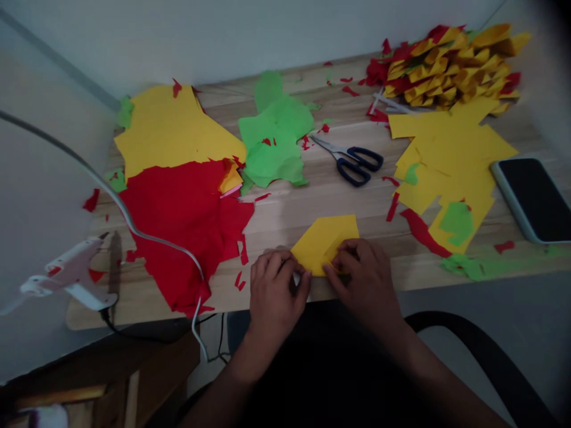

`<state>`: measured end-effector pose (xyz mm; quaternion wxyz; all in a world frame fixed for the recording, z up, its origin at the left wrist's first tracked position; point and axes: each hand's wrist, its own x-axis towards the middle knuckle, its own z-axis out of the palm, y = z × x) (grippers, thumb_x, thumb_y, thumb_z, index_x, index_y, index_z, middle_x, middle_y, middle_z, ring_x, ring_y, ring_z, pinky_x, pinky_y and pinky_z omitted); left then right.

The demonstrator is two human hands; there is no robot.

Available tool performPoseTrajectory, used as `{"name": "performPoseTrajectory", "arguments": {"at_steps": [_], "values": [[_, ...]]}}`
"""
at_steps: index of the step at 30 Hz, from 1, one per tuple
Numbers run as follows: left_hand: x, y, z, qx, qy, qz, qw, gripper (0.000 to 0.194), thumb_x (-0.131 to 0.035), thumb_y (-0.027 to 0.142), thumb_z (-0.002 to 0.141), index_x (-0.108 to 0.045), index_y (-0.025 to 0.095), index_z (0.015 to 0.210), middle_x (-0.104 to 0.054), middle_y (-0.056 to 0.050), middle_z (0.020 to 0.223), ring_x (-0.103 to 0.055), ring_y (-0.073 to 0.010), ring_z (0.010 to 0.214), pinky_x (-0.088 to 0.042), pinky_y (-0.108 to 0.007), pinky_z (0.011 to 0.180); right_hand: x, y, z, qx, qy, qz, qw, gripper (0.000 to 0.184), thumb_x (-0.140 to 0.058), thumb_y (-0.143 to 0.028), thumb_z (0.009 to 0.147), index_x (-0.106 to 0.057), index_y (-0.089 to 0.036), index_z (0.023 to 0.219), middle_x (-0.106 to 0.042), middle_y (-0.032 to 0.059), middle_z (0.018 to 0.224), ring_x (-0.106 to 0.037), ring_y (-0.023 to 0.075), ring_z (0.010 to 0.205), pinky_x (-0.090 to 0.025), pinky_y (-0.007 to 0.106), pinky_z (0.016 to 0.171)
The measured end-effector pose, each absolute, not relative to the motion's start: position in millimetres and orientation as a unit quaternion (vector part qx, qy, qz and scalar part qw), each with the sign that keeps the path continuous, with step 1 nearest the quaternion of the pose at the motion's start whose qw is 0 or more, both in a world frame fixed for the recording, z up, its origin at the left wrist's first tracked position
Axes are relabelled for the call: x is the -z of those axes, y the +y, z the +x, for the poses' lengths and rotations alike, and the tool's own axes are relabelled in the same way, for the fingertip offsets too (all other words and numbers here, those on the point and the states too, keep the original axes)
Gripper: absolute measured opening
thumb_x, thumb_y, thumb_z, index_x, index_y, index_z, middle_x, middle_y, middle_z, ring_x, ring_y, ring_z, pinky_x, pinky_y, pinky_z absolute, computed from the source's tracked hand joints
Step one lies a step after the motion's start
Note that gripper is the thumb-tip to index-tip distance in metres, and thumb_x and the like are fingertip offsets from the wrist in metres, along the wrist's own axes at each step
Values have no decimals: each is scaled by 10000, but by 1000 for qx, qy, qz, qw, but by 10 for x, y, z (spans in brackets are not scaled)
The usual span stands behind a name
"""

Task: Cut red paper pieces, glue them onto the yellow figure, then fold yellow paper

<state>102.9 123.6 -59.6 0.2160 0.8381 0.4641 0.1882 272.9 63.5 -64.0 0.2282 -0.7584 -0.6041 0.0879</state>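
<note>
A piece of yellow paper (328, 235) lies at the table's front edge between my two hands. My left hand (276, 285) pinches its left corner with thumb and fingertips. At the lower right edge, my right hand (361, 267) is closed on the same paper, where the edge looks curled or folded. Scissors (352, 160) with dark blue handles lie beyond the paper, their blades pointing left. Green paper scraps (279, 137) are spread behind, and a large red paper sheet (178, 220) lies to the left.
Yellow sheets (160, 128) lie at the back left, and yellow cut-offs (450, 154) at the right. A heap of folded yellow pieces (450, 68) fills the back right corner. A phone (537, 199) rests at right. A glue gun (75, 273) stands at left; a white cable (102, 184) crosses there.
</note>
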Motion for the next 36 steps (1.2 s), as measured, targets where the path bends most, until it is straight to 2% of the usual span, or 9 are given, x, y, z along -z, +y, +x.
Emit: {"name": "performPoseTrajectory", "arguments": {"at_steps": [5,14,17,20,23,26,33,36], "values": [[591,1230,1040,-173,470,843,196,151,-629,341,905,-604,218,820,-638,-51,1001,-509,-262,962,-415,-432,817,650,631,2728,-83,-607,-757,229,164,-639,-296,877,-605,-199,749,-607,118,1047,-534,291,968,-425,451,843],[563,1224,1053,-157,466,851,184,117,-645,270,858,-584,209,780,-633,-65,1004,-525,-276,983,-433,-433,829,622,613,2767,-115,-622,-735,245,151,-658,-303,882,-654,-205,768,-602,111,1074,-552,295,1015,-412,464,868],[568,1220,1039,-161,461,853,185,102,-652,307,871,-622,210,864,-639,-69,1020,-536,-280,1002,-443,-446,847,629,577,2796,-123,-635,-715,265,121,-665,-307,894,-692,-222,811,-616,95,1081,-554,287,1035,-405,475,894],[592,1216,993,-196,428,861,194,144,-683,300,862,-652,228,982,-648,-64,1077,-552,-273,1062,-453,-460,909,663,504,2833,-95,-668,-672,305,84,-656,-236,906,-732,-269,889,-644,64,1035,-557,258,1017,-411,467,917],[608,1214,935,-233,392,864,215,83,-687,222,858,-669,241,937,-656,-45,1128,-567,-245,1123,-448,-463,991,694,434,2873,-86,-709,-622,321,185,-638,-160,907,-743,-294,979,-652,58,1013,-557,229,982,-461,414,876],[598,1219,891,-243,376,863,234,76,-706,197,840,-693,252,892,-668,-31,1141,-567,-239,1162,-436,-488,1042,693,402,2914,-120,-727,-601,310,198,-647,-157,896,-745,-277,1019,-656,78,1050,-567,226,979,-499,391,844],[555,1224,832,-232,367,865,251,114,-745,226,814,-739,313,887,-671,-4,1158,-543,-249,1223,-333,-581,1136,671,402,2982,-165,-733,-591,292,169,-664,-225,902,-744,-310,1024,-659,67,1200,-577,241,1076,-502,449,919],[560,1213,841,-228,373,864,250,71,-732,240,833,-729,307,856,-671,3,1140,-549,-244,1210,-322,-579,1141,686,424,2952,-160,-707,-622,295,48,-674,-257,898,-722,-252,896,-665,70,1156,-575,251,1081,-493,452,925]]}}
